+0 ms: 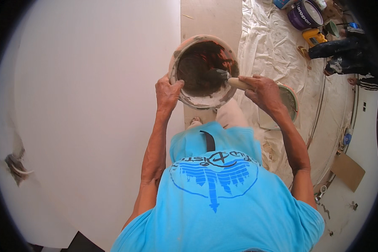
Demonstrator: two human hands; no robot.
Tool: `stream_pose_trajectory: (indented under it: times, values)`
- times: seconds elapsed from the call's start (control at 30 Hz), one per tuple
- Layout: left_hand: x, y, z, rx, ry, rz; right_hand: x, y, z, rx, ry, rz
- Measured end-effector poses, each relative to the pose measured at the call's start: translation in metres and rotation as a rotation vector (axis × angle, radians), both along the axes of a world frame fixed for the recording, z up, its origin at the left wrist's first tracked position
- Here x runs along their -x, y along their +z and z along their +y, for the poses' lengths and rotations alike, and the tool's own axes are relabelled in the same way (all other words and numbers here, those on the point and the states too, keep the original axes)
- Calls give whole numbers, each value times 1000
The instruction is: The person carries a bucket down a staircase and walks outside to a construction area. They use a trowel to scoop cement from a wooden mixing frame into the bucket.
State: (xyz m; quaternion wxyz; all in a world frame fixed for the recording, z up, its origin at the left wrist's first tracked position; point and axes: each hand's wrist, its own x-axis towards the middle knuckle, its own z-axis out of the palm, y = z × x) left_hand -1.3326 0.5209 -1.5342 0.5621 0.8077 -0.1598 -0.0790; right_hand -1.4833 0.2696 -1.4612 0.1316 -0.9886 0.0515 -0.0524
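Against the far left stands a broad white wall panel (92, 105), with a ragged dark hole (16, 164) torn in it low at the edge. Just right of the panel, the left hand (168, 93) is clamped on the near rim of a round bucket (185, 48), thumb hooked over the lip and fingers wrapped beneath, holding it up in front of the chest above the bare floor (210, 17). Dark, wet-looking paste (201, 69) coats the inside and lies thick at the bottom, and pale dried crust rings the rim, so I judge the bucket moderately heavy for a one-hand hold, weighted toward its base, stiff-walled but gritty and perhaps slick where the crust is fresh; the rim is the natural place to take it, with a second hand under the base if it tips. Right of centre, the right hand (262, 90) is closed in a fist round the pale wooden handle of a tool (233, 80), whose grey blade dips into the paste; the handle looks dry and secure to grip. Below that hand, a second smeared container (292, 98) rests on a crumpled white drop cloth (273, 46). Farther right at the top sit a purple paint tin (304, 14) and a yellow tool (314, 37), and another person's dark sleeve (340, 48) reaches in from the edge.
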Motion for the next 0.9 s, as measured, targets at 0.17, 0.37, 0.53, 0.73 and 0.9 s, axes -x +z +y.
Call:
stream_pose_trajectory:
  times: [0.17,0.37,0.53,0.73,0.9]
  values:
    - [13,-19,8,117,89,16,23,1,12,34,8,-5]
    - [-2,-47,16,95,73,25,20,-2,32,31,118,54]
    - [-10,-54,22,-15,45,71,9,-26,42,44,174,60]
    - [-13,-64,29,88,78,-17,-17,-45,60,211,123,46]
    - [-10,-70,43,151,75,27,-4,-34,79,107,178,73]
